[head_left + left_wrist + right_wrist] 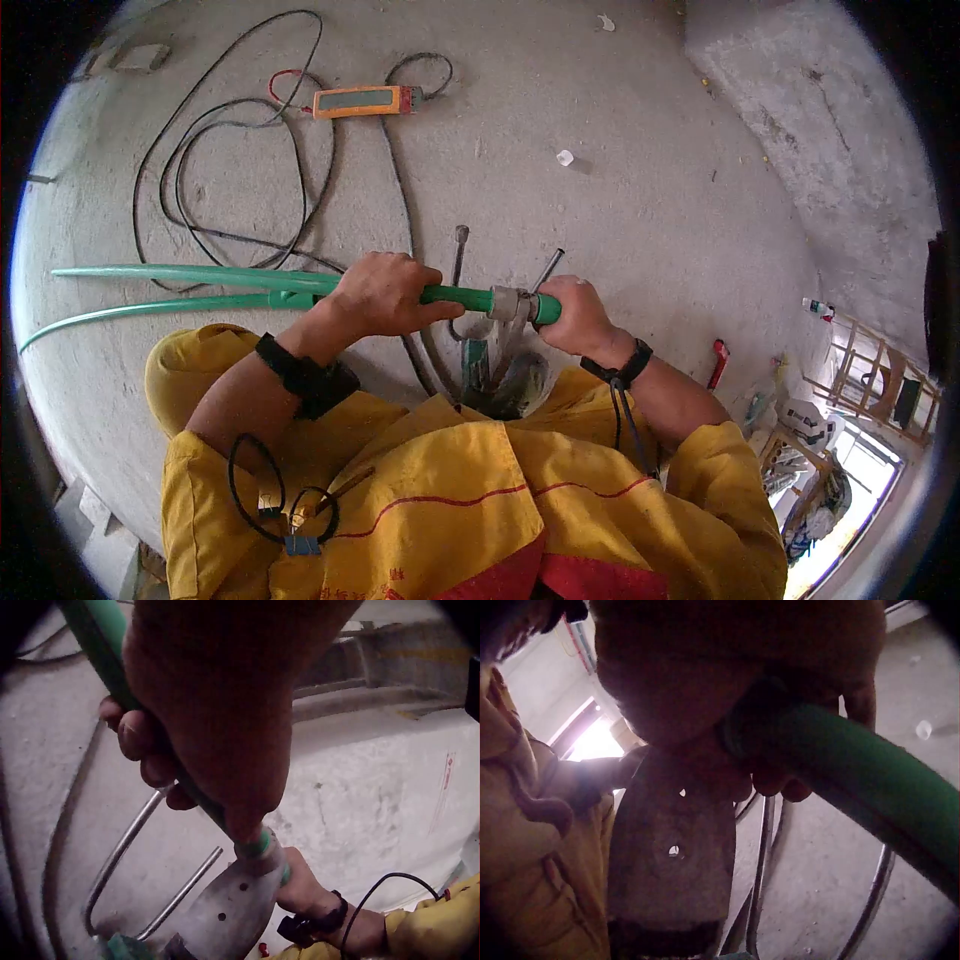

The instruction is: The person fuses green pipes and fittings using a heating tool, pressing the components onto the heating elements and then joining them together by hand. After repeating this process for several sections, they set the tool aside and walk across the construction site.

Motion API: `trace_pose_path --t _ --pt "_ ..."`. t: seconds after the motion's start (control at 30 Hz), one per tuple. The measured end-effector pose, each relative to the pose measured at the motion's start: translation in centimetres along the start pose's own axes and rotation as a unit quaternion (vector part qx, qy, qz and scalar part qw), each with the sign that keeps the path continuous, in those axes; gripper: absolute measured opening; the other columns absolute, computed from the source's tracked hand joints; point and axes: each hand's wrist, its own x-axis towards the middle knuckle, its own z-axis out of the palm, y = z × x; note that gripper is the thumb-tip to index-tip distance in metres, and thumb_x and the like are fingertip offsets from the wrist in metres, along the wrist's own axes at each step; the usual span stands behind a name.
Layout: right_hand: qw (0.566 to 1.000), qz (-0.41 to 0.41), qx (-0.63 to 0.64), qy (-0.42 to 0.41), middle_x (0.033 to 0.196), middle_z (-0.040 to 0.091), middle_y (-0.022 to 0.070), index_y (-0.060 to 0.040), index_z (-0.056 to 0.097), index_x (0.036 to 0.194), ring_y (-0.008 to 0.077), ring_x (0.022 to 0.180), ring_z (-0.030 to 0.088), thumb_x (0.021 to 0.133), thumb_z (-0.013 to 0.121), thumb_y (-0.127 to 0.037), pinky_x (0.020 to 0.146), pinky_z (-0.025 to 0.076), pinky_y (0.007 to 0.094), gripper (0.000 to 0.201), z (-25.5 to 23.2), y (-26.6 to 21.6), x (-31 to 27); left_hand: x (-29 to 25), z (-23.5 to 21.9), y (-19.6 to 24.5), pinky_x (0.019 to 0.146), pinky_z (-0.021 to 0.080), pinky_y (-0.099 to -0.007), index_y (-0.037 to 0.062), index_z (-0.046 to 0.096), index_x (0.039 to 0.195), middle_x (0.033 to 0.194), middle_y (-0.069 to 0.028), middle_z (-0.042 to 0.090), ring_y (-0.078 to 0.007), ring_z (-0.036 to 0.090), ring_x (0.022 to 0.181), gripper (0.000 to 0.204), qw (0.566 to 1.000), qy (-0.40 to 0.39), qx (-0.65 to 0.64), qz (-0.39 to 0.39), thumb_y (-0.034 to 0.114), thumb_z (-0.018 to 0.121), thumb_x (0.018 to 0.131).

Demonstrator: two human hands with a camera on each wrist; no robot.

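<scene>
Head view: the green pipe runs from nine o'clock to the centre, where the left hand has its grip wrapped around it. At three o'clock of it, the right hand is clamped on the green fitting against the grey heater plate.

Left wrist view: fingers curl round the pipe above the plate.

Right wrist view: the plate hangs at six o'clock below the hand.

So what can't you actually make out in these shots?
- Where the green pipe enters the grey tool head: the right hand covers the end in the head view.
- Left hand's palm side: blurred, too close, left wrist view.
- Orange meter's screen: too small.
</scene>
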Motion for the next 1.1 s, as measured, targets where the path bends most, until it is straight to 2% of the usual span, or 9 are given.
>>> trace_pose_path --t 0.23,0.37,0.43,0.6,0.7,0.93,1.1 --pt "0.999 -0.02 0.003 0.031 0.071 0.06 0.0206 -0.0018 0.061 0.07 0.0429 0.073 0.059 0.062 0.067 -0.01 0.065 0.046 0.05 0.013 -0.15 -0.14 -0.04 0.01 -0.15 0.17 0.067 0.052 -0.0459 0.0044 0.072 0.083 0.069 -0.0188 0.065 -0.0366 0.066 0.07 0.054 1.0 0.0 0.001 0.002 0.057 0.059 0.085" --pt "0.999 -0.017 0.021 0.019 0.069 0.059 0.0204 -0.0021 0.061 0.069 0.0431 0.07 0.059 0.062 0.068 -0.01 0.063 0.046 0.0496 0.013 -0.54 -0.37 0.12 0.17 0.2 -0.17 0.067 0.052 -0.0463 0.0046 0.072 0.083 0.069 -0.0192 0.065 -0.0371 0.066 0.07 0.053 1.0 0.019 0.011 0.022 0.056 0.059 0.085" --pt "1.0 -0.015 0.019 0.018 0.069 0.059 0.0206 -0.0022 0.06 0.068 0.0433 0.07 0.059 0.061 0.068 -0.01 0.062 0.046 0.0496 0.013 -0.51 -0.33 0.11 0.32 0.04 -0.11 0.067 0.052 -0.047 0.0045 0.072 0.083 0.07 -0.0198 0.065 -0.0378 0.066 0.071 0.053 1.0 -0.006 -0.008 0.015 0.056 0.059 0.086" --pt "1.0 -0.008 0.011 0.0 0.071 0.059 0.0201 -0.0021 0.06 0.07 0.0429 0.072 0.057 0.06 0.067 -0.01 0.062 0.045 0.0477 0.015 -0.06 0.27 0.01 0.19 0.18 -0.04 0.067 0.051 -0.0473 0.0038 0.071 0.084 0.071 -0.0199 0.065 -0.0378 0.066 0.072 0.053 1.0 -0.003 0.0 0.013 0.055 0.059 0.086" --pt "1.0 -0.024 0.003 0.014 0.068 0.059 0.02 -0.0027 0.057 0.066 0.0433 0.07 0.06 0.06 0.069 -0.012 0.061 0.046 0.0502 0.016 0.12 0.31 0.02 0.2 0.17 -0.08 0.067 0.051 -0.047 0.0039 0.072 0.085 0.072 -0.0195 0.066 -0.0375 0.066 0.072 0.052 1.0 -0.009 0.002 0.01 0.054 0.06 0.086" --pt "1.0 -0.017 0.007 0.003 0.068 0.06 0.02 -0.0031 0.058 0.066 0.0434 0.07 0.06 0.06 0.069 -0.012 0.062 0.046 0.0498 0.015 -0.03 0.24 0.07 0.39 0.46 -0.28 0.067 0.052 -0.0463 0.0048 0.072 0.086 0.072 -0.019 0.066 -0.0372 0.066 0.071 0.05 1.0 -0.007 -0.003 0.003 0.053 0.061 0.085" --pt "1.0 -0.014 0.02 0.002 0.07 0.059 0.02 -0.0023 0.059 0.07 0.0424 0.07 0.058 0.061 0.068 -0.009 0.06 0.046 0.0464 0.014 -0.21 0.03 0.02 0.35 0.33 -0.22 0.066 0.052 -0.0457 0.005 0.072 0.088 0.072 -0.0185 0.066 -0.0368 0.066 0.07 0.048 1.0 -0.005 -0.003 0.011 0.052 0.063 0.085"
